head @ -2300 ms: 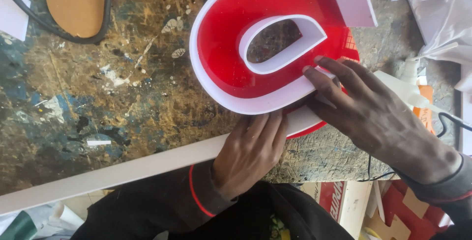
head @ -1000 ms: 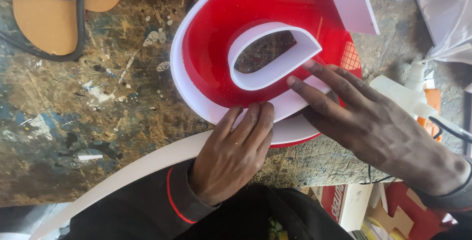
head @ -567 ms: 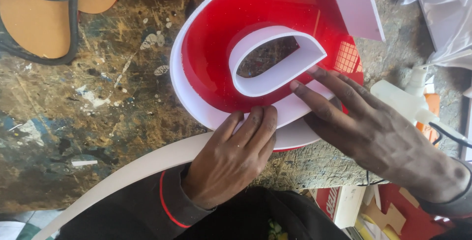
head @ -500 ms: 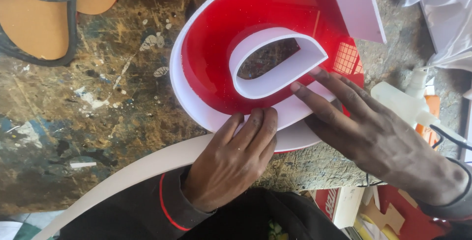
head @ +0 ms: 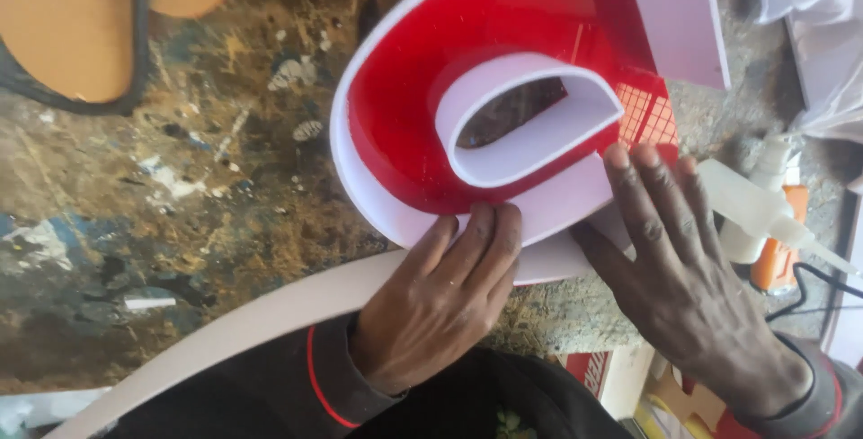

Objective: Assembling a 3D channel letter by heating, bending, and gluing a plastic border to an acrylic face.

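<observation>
1. A large red sign letter (head: 422, 124) with white edging lies flat on the workbench (head: 180, 214), towards the upper middle of the view; a curved white inner wall (head: 539, 138) stands up inside it.
2. The left hand (head: 440, 300) lies palm down at the letter's lower rim, fingers stretched out and pressed on the white edging, not closed around anything.
3. The right hand (head: 688, 282) lies flat too, fingers spread, fingertips on the white edging at the letter's lower right, beside the red grid-patterned patch (head: 649, 114).
4. A long white strip (head: 270, 313) runs from the lower left up under the left hand to the letter's rim.
5. The workbench is rough, stained and paint-spattered.
6. Orange rounded pieces (head: 63, 26) with a dark cable (head: 139, 35) across them lie at the upper left.
7. A clear nozzle bottle (head: 751, 205) and an orange container (head: 780, 255) sit at the right edge, just beside the right hand.
</observation>
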